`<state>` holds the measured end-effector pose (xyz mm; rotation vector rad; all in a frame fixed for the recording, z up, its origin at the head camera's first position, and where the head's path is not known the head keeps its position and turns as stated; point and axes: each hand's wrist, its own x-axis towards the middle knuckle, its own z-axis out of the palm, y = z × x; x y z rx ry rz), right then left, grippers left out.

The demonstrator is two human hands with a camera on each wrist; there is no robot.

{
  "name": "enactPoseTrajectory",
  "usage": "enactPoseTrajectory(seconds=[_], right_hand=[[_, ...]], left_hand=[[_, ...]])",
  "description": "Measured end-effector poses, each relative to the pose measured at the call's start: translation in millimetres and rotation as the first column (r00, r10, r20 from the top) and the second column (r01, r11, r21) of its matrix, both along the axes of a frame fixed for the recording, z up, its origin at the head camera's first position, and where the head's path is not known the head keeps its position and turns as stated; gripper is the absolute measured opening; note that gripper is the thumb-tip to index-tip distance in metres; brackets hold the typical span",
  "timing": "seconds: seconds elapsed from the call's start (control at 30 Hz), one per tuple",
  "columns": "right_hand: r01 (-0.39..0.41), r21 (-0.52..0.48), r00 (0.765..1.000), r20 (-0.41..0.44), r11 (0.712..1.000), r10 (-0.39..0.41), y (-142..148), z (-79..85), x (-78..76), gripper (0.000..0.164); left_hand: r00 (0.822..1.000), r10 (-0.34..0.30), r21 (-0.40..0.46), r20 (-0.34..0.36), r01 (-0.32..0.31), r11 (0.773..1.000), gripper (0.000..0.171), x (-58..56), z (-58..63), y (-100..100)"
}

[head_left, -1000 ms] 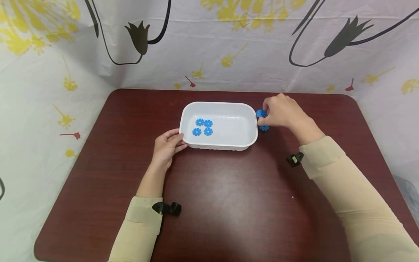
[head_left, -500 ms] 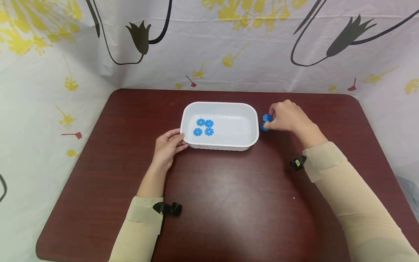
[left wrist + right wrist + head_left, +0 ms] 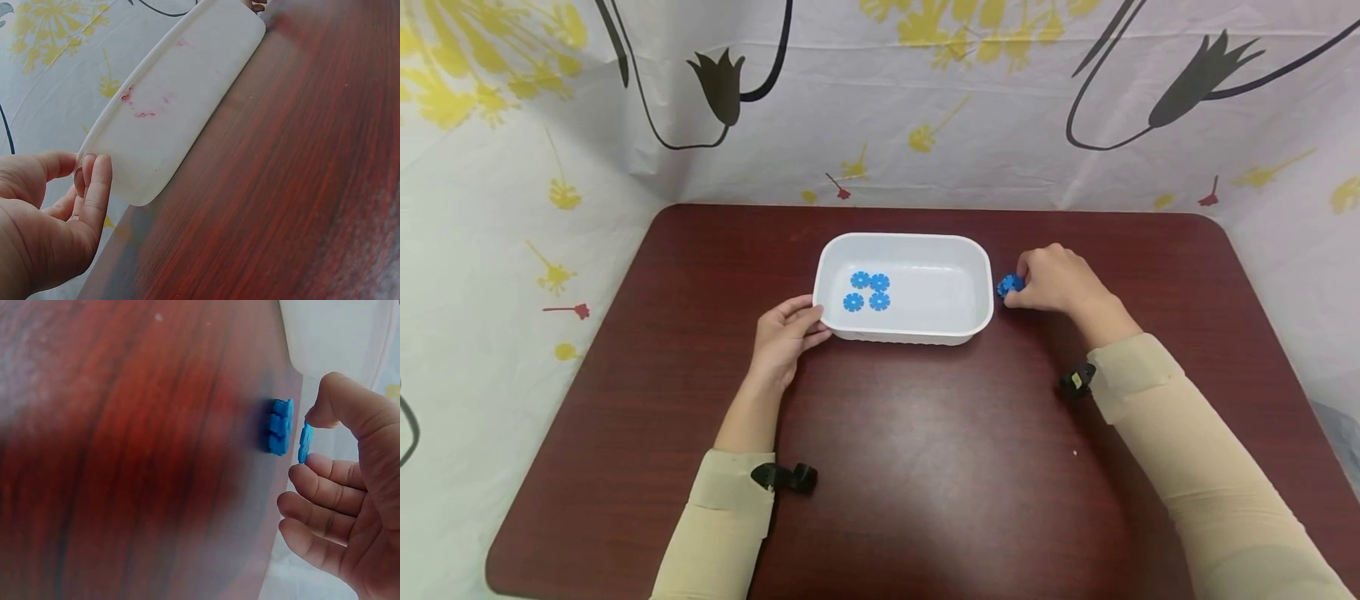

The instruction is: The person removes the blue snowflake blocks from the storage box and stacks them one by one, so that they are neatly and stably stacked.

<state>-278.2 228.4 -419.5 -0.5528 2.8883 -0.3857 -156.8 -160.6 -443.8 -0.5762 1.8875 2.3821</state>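
Observation:
In the head view a white plastic tray point(image 3: 940, 333) stands at the far middle of the table, several blue snowflake discs point(image 3: 879, 302) lying flat in its left part. My left hand point(image 3: 781, 340) grips the tray's left end by the rim; the left wrist view shows its fingers against the tray's outer wall. Right of the tray, my right hand point(image 3: 1058, 282) pinches one blue snowflake disc point(image 3: 305, 442) between thumb and index finger. Just below that disc a short stack of blue discs point(image 3: 280, 427) sits on the table, a narrow gap apart in the right wrist view.
The dark red wooden table point(image 3: 910, 467) has rounded corners. A white wall covering point(image 3: 970, 167) with yellow and dark flower prints rises behind and beside it. A tiny white speck point(image 3: 1075, 452) lies toward the right. Reddish marks point(image 3: 145, 114) stain the tray's outer wall.
My right hand has moved away from the tray's right rim and a little toward me, bringing its disc over the other blue discs. The left hand and tray stay put.

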Motion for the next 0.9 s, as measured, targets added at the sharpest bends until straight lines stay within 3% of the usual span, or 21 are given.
enactPoseTrajectory(seconds=[0.73,0.9], right_hand=[[-0.017,0.027,1.000,-0.020,0.999,0.018,-5.7,-8.0,-0.9,0.028],[-0.006,0.017,0.999,-0.039,1.000,0.007,-3.9,-5.0,0.6,0.034]], left_hand=[[1.000,-0.001,-0.002,0.006,0.001,1.000,0.036,1.0,1.0,0.5],[1.000,-0.003,0.005,0.004,0.003,1.000,0.036,0.9,1.0,0.0]])
